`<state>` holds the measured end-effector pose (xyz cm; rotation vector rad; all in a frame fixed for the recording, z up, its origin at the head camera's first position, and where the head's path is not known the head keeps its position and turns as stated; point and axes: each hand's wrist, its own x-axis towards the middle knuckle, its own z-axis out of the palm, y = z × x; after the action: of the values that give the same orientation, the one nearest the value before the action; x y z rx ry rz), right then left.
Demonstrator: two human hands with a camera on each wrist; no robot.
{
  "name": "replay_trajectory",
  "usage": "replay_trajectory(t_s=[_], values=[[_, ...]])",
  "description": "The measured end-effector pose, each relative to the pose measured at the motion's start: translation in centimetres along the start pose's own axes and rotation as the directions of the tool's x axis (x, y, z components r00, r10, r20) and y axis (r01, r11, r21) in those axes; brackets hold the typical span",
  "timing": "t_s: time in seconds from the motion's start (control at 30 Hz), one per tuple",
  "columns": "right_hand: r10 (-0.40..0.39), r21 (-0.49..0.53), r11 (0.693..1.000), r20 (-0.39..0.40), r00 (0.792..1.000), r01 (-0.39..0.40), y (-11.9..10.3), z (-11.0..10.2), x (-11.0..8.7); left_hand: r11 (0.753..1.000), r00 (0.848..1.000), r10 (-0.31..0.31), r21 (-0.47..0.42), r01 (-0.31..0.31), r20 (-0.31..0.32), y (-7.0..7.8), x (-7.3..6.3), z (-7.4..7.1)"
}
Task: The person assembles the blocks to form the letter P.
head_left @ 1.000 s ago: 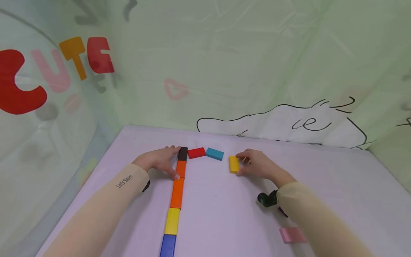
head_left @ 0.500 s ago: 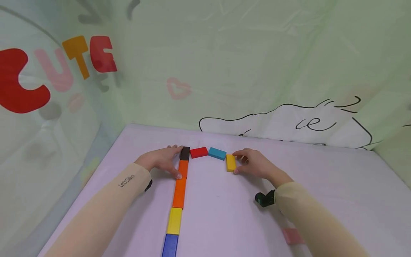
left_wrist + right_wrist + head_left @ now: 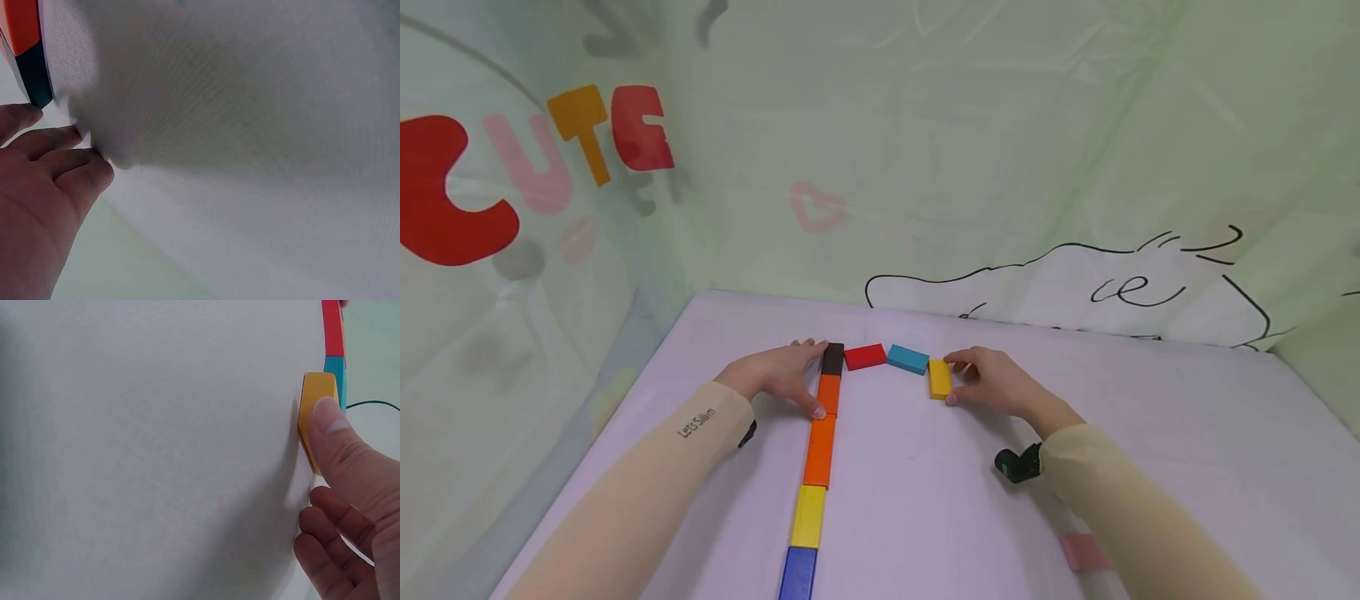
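My left hand (image 3: 782, 375) lies along the left side of a row of blocks. Its index fingertip touches the far end of the black block (image 3: 832, 359), and the thumb tip meets the row where two orange blocks (image 3: 820, 452) join. My right hand (image 3: 1000, 379) pinches a yellow block (image 3: 940, 380) lengthwise, thumb at the near end, forefinger at the far one; in the right wrist view the thumb covers part of that yellow block (image 3: 319, 384). A red block (image 3: 865, 357) and a teal block (image 3: 907, 359) lie between the hands, the teal one against the yellow.
Toward me the row carries on with another yellow block (image 3: 808, 517) and a blue block (image 3: 797, 573). A pink block (image 3: 1084, 552) is partly hidden by the right sleeve. A pale cloth covers the table (image 3: 910, 500), and a draped sheet (image 3: 970, 167) stands behind it.
My right hand has slid the yellow block left until it meets the teal block, then stayed there. The left hand has kept its place at the black and orange blocks.
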<state>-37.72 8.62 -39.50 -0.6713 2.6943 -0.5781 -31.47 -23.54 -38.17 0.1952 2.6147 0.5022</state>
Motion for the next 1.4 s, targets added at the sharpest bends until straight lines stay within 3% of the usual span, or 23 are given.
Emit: replay_trajectory(t_s=[1.4], values=[[0.008,0.001,1.0,0.009,1.0,-0.008,-0.12,-0.02,-0.11,1.0,1.0,0.011,-0.015,-0.011,0.008,0.0,-0.29,-0.13]])
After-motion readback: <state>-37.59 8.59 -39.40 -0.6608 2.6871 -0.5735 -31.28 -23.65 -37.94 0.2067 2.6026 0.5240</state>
